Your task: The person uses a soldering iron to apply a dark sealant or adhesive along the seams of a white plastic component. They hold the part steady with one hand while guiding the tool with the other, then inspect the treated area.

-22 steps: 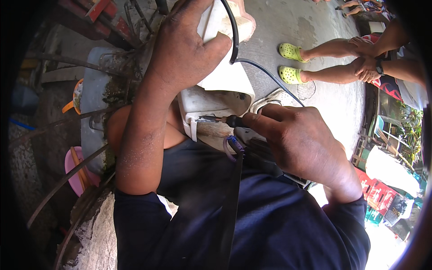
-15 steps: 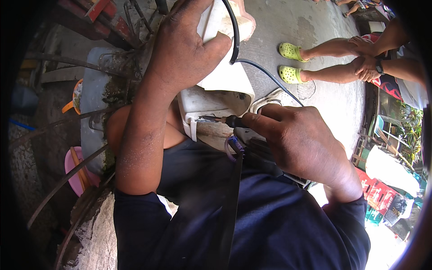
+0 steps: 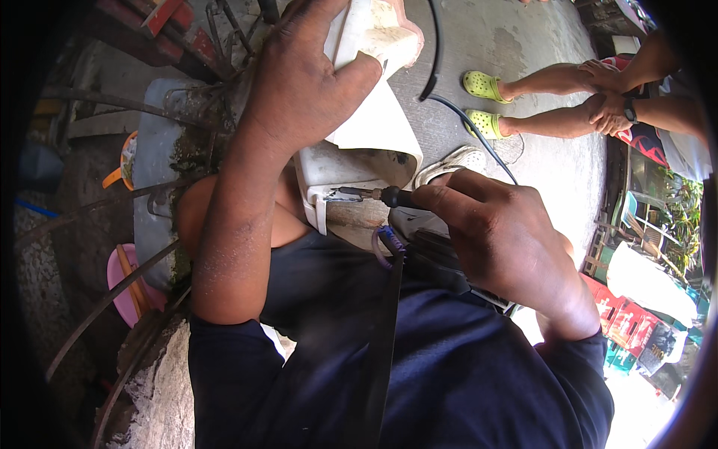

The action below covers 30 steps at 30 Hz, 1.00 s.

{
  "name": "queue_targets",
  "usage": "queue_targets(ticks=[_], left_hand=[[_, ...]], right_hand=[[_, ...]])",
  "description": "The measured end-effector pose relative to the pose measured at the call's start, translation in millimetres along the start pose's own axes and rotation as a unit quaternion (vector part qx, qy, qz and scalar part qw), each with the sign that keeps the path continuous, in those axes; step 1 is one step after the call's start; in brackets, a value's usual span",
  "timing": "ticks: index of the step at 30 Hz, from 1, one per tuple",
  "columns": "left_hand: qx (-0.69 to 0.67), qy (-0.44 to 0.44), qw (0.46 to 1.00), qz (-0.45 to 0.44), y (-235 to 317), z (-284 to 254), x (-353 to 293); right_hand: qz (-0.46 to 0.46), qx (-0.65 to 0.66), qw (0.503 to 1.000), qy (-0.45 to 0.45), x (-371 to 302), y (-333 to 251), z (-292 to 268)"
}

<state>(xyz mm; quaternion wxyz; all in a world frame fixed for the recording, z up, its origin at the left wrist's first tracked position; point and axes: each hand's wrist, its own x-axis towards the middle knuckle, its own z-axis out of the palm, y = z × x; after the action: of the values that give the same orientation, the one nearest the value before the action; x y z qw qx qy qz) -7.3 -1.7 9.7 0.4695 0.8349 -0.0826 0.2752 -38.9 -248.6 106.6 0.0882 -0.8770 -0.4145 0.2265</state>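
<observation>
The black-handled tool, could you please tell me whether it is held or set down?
Held: the right hand grips the black-handled tool, which points left toward the white plastic piece.

The right fingers (image 3: 437,198) hold a black-handled tool (image 3: 394,197) to a white casing (image 3: 374,120) gripped by the left fingers (image 3: 362,73).

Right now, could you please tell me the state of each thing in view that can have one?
Left hand: closed on the white plastic part
Right hand: closed around the tool
White plastic part: held, smudged
Tool: tip at the white plastic part; hot or cold, cannot tell
Black cord: bent
Green clogs: worn
Pink basin: holding a brown stick
</observation>
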Motion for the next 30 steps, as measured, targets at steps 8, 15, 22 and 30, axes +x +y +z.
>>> queue_targets(ticks=[8,15,22,30], left_hand=[[0.013,0.005,0.999,0.03,1.6,-5.6,-1.1],[0.002,0.006,1.0,0.024,-7.2,-1.7,1.2],[-0.023,0.0,1.0,0.002,-1.2,-2.4,2.5],[-0.037,0.004,0.999,-0.006,2.2,-3.5,1.0]], right_hand=[[0.006,0.015,1.0,0.013,-5.1,3.3,20.3],[0.006,0.007,1.0,0.003,-6.8,4.0,22.3],[0.024,0.036,0.999,0.014,-4.2,4.5,18.4],[0.04,0.053,0.998,0.009,2.4,6.5,19.2]])
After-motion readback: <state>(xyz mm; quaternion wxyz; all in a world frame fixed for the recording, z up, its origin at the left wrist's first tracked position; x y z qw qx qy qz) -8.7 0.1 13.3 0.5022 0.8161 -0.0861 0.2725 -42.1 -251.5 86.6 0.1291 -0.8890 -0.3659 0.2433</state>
